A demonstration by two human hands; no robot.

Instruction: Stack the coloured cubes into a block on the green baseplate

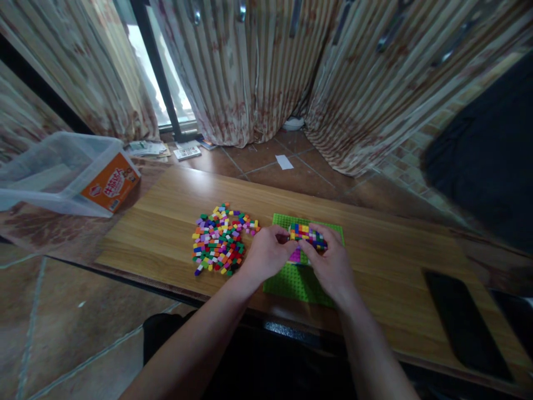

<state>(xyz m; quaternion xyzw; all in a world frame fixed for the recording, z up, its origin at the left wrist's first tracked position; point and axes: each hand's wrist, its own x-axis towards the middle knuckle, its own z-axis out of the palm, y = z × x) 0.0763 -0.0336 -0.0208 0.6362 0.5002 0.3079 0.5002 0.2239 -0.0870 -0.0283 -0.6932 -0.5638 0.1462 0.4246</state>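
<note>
1. The block model [303,230], a low, many-coloured cluster of small bricks, lies between the two hands, over the far part of the green baseplate [287,284].
2. The right hand [333,264] has the model's right end between thumb and fingers: the fingers curl round the far right edge, and the thumb lies along the near side.
3. The left hand [270,249] is at the model's near left corner, thumb pointing inward and fingers bent. Whether it pinches a brick or only steadies the model, I cannot tell.
4. The two thumb tips come close together in front of the model, with a magenta patch [295,255] showing just below them.
5. The hands hide part of the model, so I cannot tell whether it is pressed onto the baseplate or lifted off it.
6. Loose bricks [220,241] in many colours lie heaped on the wooden table [387,266], just left of the left hand.
7. A clear plastic tub [89,147] with an orange label stands beyond the table's left end.
</note>
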